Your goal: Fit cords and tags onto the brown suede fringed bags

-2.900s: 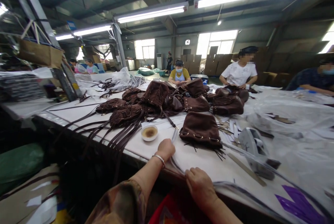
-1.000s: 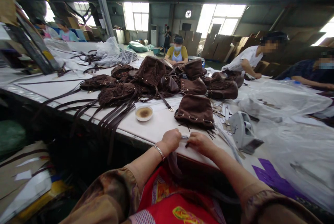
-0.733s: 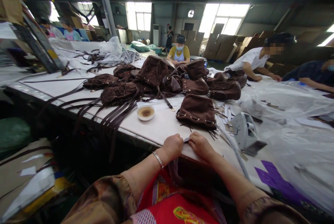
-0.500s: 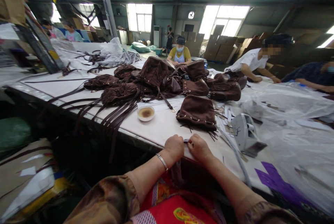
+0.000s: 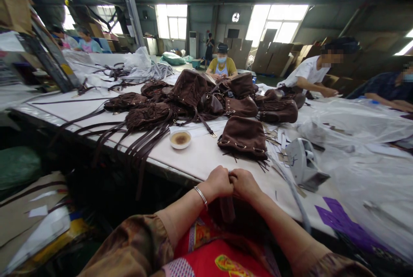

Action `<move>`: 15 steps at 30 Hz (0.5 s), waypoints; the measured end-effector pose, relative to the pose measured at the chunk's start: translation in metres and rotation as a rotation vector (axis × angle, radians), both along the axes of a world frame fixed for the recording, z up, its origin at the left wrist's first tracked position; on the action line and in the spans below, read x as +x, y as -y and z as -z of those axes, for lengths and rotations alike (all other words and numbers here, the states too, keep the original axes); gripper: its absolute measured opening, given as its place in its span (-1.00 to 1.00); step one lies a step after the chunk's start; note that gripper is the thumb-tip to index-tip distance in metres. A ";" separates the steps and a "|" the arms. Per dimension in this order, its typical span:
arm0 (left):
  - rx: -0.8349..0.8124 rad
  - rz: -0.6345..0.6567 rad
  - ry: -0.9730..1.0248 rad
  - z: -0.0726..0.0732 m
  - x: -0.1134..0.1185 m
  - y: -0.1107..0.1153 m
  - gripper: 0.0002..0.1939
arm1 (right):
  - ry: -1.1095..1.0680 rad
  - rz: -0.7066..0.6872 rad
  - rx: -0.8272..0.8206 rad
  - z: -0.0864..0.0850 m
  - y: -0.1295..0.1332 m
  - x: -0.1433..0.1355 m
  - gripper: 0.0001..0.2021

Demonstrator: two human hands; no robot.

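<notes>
Two hands nearly together on one greyish translucent strip [image 5: 227,210], at the near edge of the bench [image 5: 201,163].
L to R: dark brown straps [image 5: 142,161] hang over the edge; then a small white bowl [image 5: 180,140], brownish contents, near the left hand, so easy to knock if elbows swing. Left hand [image 5: 220,181]: grip closed round the strip, tail hanging below it, off the bench. Right hand [image 5: 245,183]: grip looks pinched on the same strip, just beside; exact contact point hidden. I'd go for light, even tension, strip untwisted, tail free. Brown drawstring bag [image 5: 243,136] lies just beyond the hands, untouched; best not to drag the strip across its cords. Farther right: tape dispenser [image 5: 301,163], then purple sheet [image 5: 345,223], both clear of the right hand.
</notes>
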State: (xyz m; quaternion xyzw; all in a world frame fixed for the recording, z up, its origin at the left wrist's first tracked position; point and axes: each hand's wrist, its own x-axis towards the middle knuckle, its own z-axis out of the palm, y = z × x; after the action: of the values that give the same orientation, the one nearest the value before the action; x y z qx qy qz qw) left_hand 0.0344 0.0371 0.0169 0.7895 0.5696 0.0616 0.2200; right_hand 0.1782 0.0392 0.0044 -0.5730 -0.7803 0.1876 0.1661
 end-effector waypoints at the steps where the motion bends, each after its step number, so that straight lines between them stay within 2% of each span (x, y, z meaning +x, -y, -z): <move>1: -0.004 -0.003 0.007 0.000 -0.001 0.000 -0.67 | -0.009 -0.028 -0.007 -0.001 0.000 0.002 -0.78; 5: -0.007 -0.021 0.017 0.004 -0.002 -0.002 -0.63 | -0.043 -0.139 -0.031 -0.002 -0.001 0.014 -0.75; 10: 0.051 0.065 0.021 0.006 0.004 -0.003 -0.70 | 0.162 -0.174 0.064 -0.014 -0.005 0.028 -0.62; 13: 0.081 0.132 0.024 0.001 0.004 -0.005 -0.70 | 0.294 -0.210 0.061 -0.020 -0.005 0.029 -0.79; 15: 0.098 0.140 0.015 -0.002 0.003 -0.006 -0.73 | 0.352 -0.205 0.038 -0.019 -0.004 0.027 -0.80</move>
State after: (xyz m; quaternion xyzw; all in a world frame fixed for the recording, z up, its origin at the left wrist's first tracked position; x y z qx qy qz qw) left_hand 0.0375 0.0436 0.0186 0.8368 0.5076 0.0799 0.1890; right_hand 0.2050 0.0429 0.0239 -0.5115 -0.8548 0.0855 0.0181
